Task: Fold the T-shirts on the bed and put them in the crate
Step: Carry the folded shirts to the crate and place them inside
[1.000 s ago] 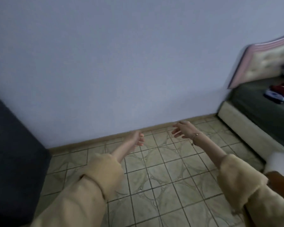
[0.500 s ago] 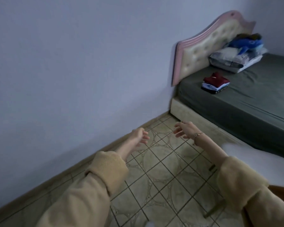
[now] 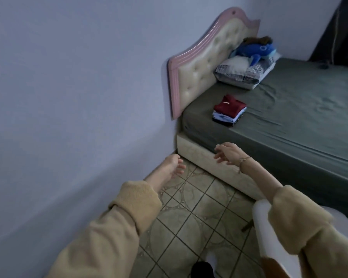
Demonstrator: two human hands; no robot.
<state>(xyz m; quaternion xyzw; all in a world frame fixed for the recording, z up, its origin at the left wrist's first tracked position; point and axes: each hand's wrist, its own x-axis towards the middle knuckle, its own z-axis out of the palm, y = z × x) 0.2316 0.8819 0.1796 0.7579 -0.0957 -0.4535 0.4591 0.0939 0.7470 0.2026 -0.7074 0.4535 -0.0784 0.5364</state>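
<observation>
A small stack of folded T-shirts [image 3: 229, 112], dark red on top, lies on the bed [image 3: 301, 117] near its left corner by the headboard. My left hand [image 3: 172, 164] hangs out over the tiled floor with fingers loosely spread, holding nothing. My right hand [image 3: 227, 152] is stretched toward the bed's near edge, fingers relaxed and empty, a bracelet on its wrist. Both hands are well short of the stack. No crate is in view.
A padded headboard with pink trim [image 3: 201, 63] stands against the wall. Pillows and a blue plush toy [image 3: 249, 63] are piled at the bed's head. A white rounded object [image 3: 263, 223] stands low at my right. A dark curtain [image 3: 338, 31] hangs at the far right.
The view has swung right from the bare wall and floor onto the bed, bringing the stack and pillows into sight. Both hands stay stretched out and empty.
</observation>
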